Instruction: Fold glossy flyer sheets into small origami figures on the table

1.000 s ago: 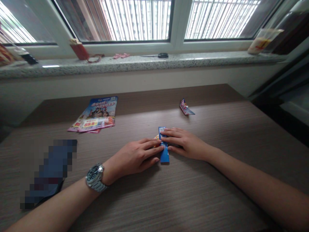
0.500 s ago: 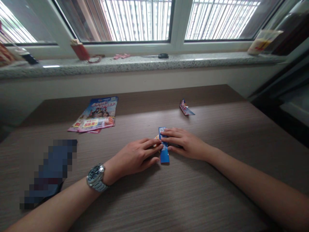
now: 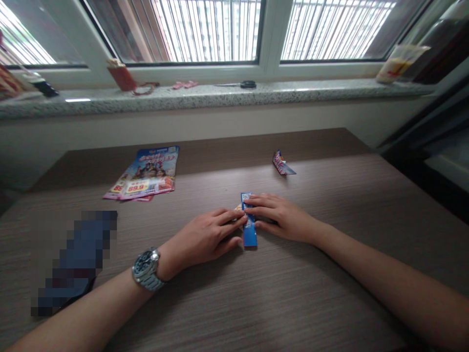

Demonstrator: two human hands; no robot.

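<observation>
A narrow folded paper flyer lies on the table in front of me, its blue printed side up and a QR code at the far end. A pale yellow paper part pokes out from its left side. My left hand, with a metal watch on the wrist, rests its outstretched fingertips on the strip's left edge. From the other side, my right hand lays spread fingers flat across the upper half. Both hands press on the paper without gripping it. My fingers cover part of the strip.
Several printed flyers lie stacked at the back left. A small folded paper piece stands at the back right. A blurred-out dark blue object lies by my left forearm. Scissors rest on the stone windowsill.
</observation>
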